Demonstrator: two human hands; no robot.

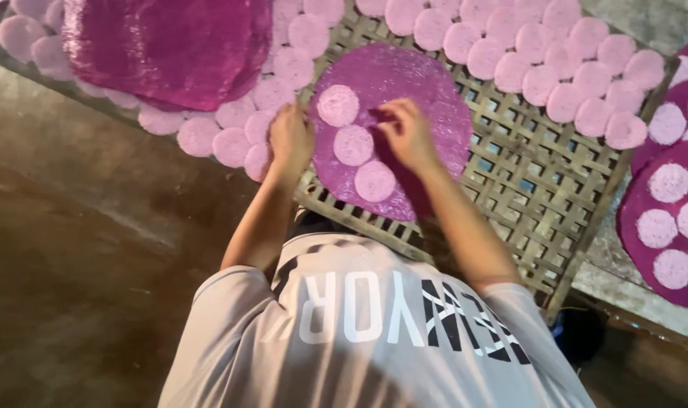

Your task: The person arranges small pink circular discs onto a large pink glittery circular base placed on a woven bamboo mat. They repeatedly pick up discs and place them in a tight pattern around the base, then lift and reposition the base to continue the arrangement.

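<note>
A large round purple sheet (427, 83) lies on a woven bamboo rack (540, 181). Three small pale pink discs (354, 145) sit in a slanting row on its left half. My right hand (406, 134) is over the middle of the sheet, fingertips pinched together on its surface just right of the top disc. My left hand (291, 140) is at the sheet's left rim with fingers curled, beside loose pink discs (230, 143); whether it grips anything is hidden. My grey shirt fills the bottom of the view.
A second big magenta sheet (170, 45) lies at the top left. Rows of pale pink discs (540, 53) cover the rack's far side. More purple sheets with discs (665, 219) lie at the right. Brown ground (72, 264) is to the left.
</note>
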